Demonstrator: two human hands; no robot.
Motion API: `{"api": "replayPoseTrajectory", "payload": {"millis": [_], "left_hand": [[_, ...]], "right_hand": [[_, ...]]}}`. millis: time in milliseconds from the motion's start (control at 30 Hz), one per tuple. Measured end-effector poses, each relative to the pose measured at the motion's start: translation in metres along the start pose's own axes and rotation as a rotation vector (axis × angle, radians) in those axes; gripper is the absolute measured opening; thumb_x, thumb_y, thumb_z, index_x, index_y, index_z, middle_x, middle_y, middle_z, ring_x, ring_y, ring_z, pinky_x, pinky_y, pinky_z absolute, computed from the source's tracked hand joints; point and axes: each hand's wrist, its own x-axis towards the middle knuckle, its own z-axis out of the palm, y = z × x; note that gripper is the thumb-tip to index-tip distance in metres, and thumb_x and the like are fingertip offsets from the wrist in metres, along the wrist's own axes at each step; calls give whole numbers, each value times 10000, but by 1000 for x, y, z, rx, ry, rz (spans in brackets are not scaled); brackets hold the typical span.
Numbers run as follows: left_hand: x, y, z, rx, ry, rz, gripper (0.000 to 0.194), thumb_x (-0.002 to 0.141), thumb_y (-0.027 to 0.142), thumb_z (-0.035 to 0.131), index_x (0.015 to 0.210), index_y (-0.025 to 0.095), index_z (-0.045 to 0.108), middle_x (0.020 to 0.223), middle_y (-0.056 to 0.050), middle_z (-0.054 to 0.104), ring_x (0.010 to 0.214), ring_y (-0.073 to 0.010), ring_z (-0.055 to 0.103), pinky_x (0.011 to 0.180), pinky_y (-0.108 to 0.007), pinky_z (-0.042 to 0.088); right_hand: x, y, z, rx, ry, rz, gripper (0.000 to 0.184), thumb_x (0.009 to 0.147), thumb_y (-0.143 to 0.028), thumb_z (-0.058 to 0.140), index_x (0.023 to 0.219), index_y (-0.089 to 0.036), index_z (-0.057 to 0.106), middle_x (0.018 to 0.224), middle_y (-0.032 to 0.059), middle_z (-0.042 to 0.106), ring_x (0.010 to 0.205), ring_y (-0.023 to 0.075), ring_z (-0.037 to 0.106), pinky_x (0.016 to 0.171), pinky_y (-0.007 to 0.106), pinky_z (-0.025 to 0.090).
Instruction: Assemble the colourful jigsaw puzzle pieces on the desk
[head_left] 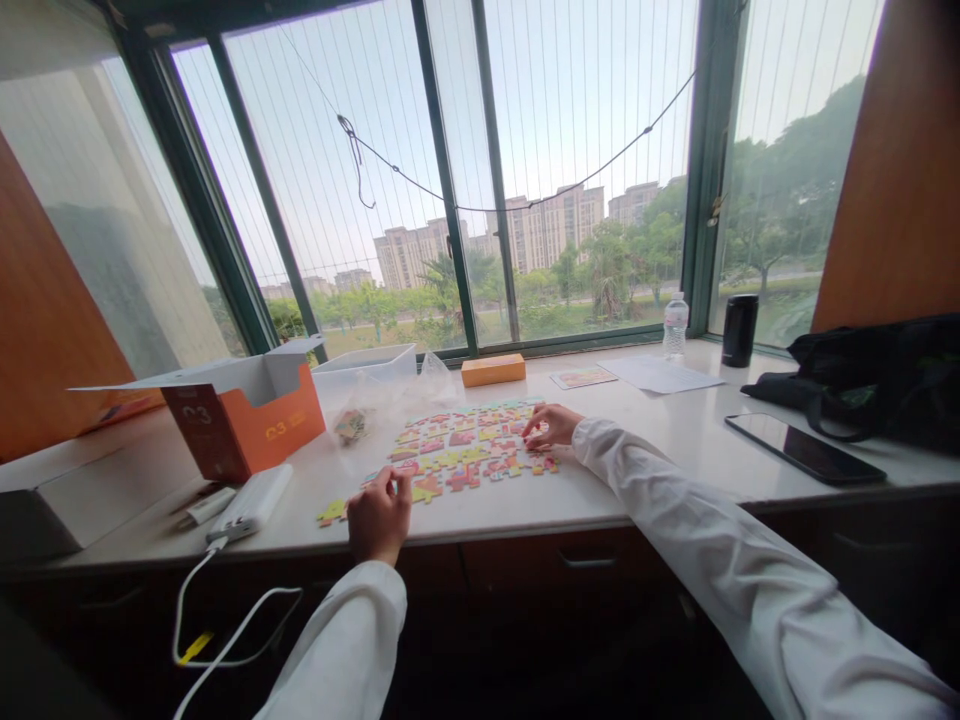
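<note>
Jigsaw pieces (469, 450) lie flat in a loose multicoloured patch mid-way along a white counter (690, 430); small, so fingertip work suits them. Right hand (551, 425) open, fingertips resting on the patch's far right edge; left hand (379, 515) curled at the near edge, can't tell if it's pinching a piece. Room is tight on the left: open orange box (244, 420), clear plastic bin (365, 362), white power bank (250, 503) beside the left hand. Phone (805, 448) sits well off right.
</note>
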Motion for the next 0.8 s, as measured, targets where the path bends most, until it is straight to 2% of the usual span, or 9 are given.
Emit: {"api": "replayPoseTrajectory", "payload": {"millis": [233,467,633,800], "left_hand": [[0,-2,2,-9,17,16,299,888,314,426,696,179,612,542,7,485,522,-127,385,572,-238,238],[0,-1,0,-5,8,17,317,897,328,410,705,178,613,549,1,490,532,-131,395,578,-245,246],[1,-2,0,1,5,19,326,893,346,408,699,177,608,554,-4,494,535,-133,398,574,-249,248],[1,-2,1,4,7,13,321,888,358,411,714,186,620,562,-6,510,531,-138,402,575,-247,253]], "right_hand": [[5,-13,12,-18,39,-39,212,720,-410,805,870,-260,811,810,31,627,735,139,581,740,258,445],[8,-25,19,-61,76,29,127,724,-328,805,836,-267,814,782,19,634,705,125,564,707,246,421],[5,-20,5,-18,90,62,175,753,-376,774,882,-262,809,802,19,639,730,132,580,734,248,427],[1,2,-14,-22,-31,71,364,648,-468,833,946,-261,803,809,6,628,735,137,591,745,244,431]]}}
